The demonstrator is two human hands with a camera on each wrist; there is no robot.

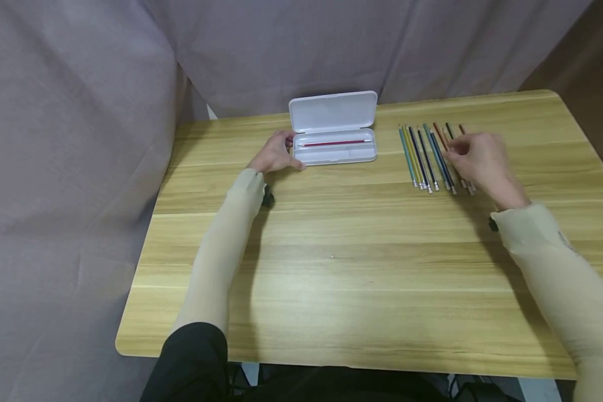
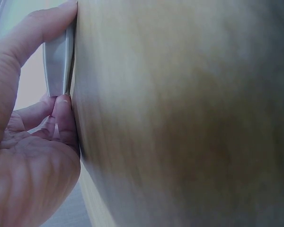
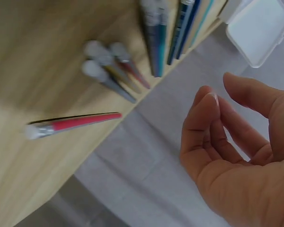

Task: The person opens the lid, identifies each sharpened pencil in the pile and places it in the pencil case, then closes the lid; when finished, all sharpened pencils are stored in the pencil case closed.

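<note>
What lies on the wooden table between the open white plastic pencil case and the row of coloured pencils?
Nothing: the head view shows bare wooden table between white pencil case and pencil row.

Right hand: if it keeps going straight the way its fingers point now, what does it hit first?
Most likely the row of pencils. The right hand hovers over the row's right side, fingers loosely curled and holding nothing, pointing left and down. Height above the table is unclear, so contact order is a guess.

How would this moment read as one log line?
left hand: holds case end | right hand: over pencils, holding nothing | case: open, one red pencil inside
</note>
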